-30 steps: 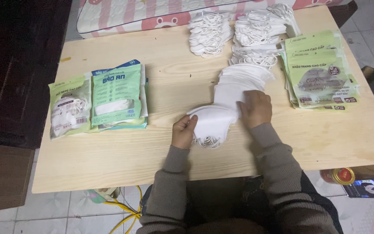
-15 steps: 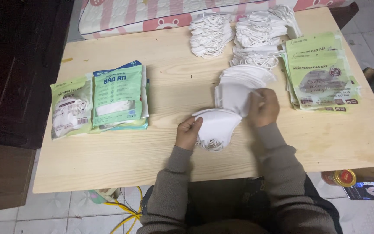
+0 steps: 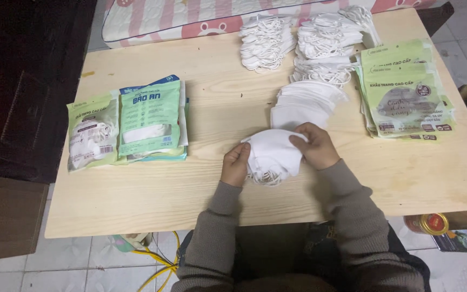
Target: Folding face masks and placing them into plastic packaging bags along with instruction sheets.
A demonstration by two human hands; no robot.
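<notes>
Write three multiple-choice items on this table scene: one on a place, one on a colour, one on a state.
1. Where do the filled packets lie?
A. By the table's left end
B. On the floor
C. Under the hands

2. What colour are the masks in the hands?
A. Blue
B. White
C. Black

3. How are those masks held?
A. By one hand only
B. Between both hands
C. Lying untouched

Answers: 1 A, they sit on the wooden table at its left end. 2 B, the bundle is plain white. 3 B, the left hand and right hand grip opposite sides.
</notes>
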